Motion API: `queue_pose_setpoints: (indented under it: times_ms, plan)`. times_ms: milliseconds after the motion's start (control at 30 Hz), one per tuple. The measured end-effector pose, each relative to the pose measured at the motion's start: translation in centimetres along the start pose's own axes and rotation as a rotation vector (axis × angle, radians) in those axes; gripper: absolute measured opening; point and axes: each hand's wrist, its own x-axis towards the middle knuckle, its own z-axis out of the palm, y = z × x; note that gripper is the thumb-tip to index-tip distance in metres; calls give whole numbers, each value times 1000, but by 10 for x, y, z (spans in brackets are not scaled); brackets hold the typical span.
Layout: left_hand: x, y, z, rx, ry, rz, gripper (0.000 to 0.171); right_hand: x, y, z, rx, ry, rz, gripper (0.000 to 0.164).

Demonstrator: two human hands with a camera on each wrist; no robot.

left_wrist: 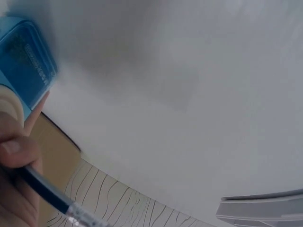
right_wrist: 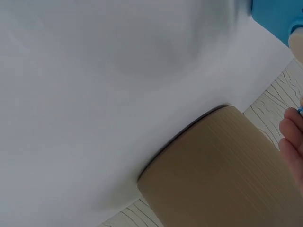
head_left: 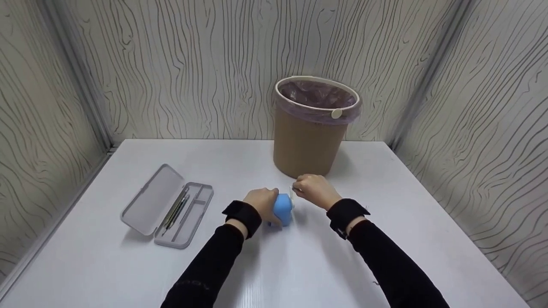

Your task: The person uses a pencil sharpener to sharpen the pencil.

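Observation:
A blue pencil sharpener (head_left: 283,208) stands on the white table with its cream crank (head_left: 292,196) facing right. My left hand (head_left: 260,202) grips the sharpener's left side, thumb near the table. In the left wrist view, a dark pencil (left_wrist: 45,190) with a pale patterned end slants out from between the fingers, beside the sharpener's cream round part (left_wrist: 10,105). The sharpener's translucent drawer (left_wrist: 26,59) faces that camera. My right hand (head_left: 317,191) pinches the crank's outer end; its curled fingers (right_wrist: 291,135) only partly enter the right wrist view.
An open grey pencil case (head_left: 150,201) lies on the left of the table, holding several pencils (head_left: 174,211) in its long compartment. A brown bin (head_left: 306,145) with a purple liner (head_left: 317,115) stands close behind my right hand. Wood-patterned panels (head_left: 192,64) enclose the table.

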Motion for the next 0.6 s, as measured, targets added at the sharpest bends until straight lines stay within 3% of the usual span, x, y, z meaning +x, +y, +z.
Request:
queue_pose_setpoints:
  times_ms: [233,433,600]
  plan:
    - [-1,-1,3,36,37,16,76,-1,-1,22,-1,29,9,6]
    - [0,0,6,18,33,19,77,-10,-6,39,23,-36,17,6]
    - [-1,-1,5,-4,38,9,73,-16,-10,46,59,-31,42,4]
